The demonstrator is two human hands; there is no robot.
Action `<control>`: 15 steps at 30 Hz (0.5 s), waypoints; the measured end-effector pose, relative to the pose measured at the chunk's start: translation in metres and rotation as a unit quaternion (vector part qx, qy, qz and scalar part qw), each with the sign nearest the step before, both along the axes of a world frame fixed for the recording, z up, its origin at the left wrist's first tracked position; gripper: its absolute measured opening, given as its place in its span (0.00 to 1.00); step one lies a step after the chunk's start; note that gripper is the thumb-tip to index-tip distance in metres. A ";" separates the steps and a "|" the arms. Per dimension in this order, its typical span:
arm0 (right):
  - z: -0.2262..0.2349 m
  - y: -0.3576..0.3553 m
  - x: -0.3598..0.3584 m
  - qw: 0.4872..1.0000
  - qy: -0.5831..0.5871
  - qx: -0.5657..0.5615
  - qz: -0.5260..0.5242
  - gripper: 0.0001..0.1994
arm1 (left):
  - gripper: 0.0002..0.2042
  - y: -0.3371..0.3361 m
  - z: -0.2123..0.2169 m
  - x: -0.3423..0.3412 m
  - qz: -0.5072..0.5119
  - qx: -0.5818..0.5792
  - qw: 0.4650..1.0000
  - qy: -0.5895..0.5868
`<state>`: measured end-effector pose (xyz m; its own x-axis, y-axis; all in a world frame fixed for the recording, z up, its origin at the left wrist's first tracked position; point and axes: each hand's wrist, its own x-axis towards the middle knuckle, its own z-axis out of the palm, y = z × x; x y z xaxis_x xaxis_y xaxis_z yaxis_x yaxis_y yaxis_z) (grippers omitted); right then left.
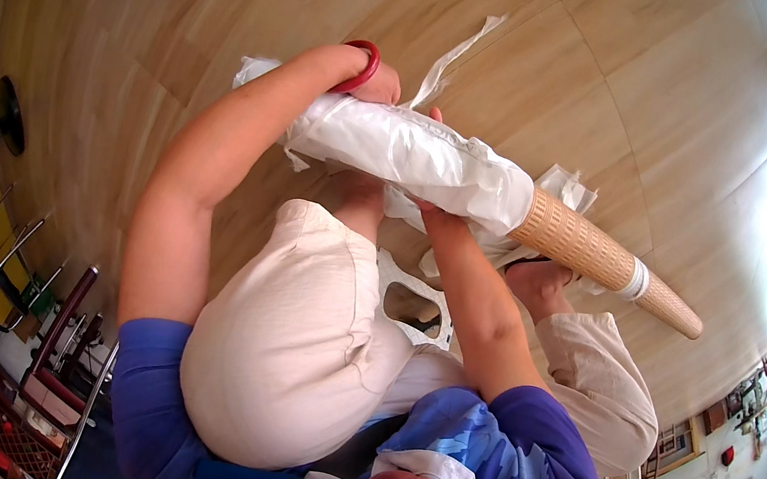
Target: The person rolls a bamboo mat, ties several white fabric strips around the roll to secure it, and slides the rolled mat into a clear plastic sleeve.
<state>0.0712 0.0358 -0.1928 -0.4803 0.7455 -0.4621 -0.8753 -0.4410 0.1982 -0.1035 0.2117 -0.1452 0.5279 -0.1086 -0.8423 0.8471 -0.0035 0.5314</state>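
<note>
A long rolled woven mat [576, 239], tan in colour, lies slantwise across in front of me. White plastic wrapping [418, 156] covers its left part, crumpled and loose at the left end. My left hand [381, 87] is closed at the far side of the wrapped roll, its fingers partly hidden against the plastic. My right hand [436, 216] reaches under the roll from the near side; most of it is hidden, and a fingertip shows beyond the far edge. A white band [638, 280] circles the bare part of the mat.
A torn white strip [455, 54] sticks out beyond the roll over the wood-look floor [576, 59]. Below the roll is a white stool [415, 296] with an opening, between my legs. Metal-framed items [61, 348] crowd the left, near a black round base [8, 116].
</note>
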 end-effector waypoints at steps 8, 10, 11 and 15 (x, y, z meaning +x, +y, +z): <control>0.019 0.005 0.010 0.995 -0.031 -0.060 0.073 0.27 | 0.16 -0.010 0.003 0.005 -0.005 -0.106 0.994 0.030; 0.033 0.013 0.010 0.990 -0.071 -0.064 0.101 0.29 | 0.15 -0.012 0.001 0.003 -0.001 -0.114 0.993 0.013; 0.041 0.016 0.008 0.986 -0.104 -0.060 0.115 0.30 | 0.15 -0.013 0.003 0.003 0.001 -0.113 0.994 0.001; 0.022 0.007 0.005 0.996 -0.047 -0.063 0.050 0.31 | 0.16 -0.006 0.008 0.010 -0.025 -0.092 0.995 0.034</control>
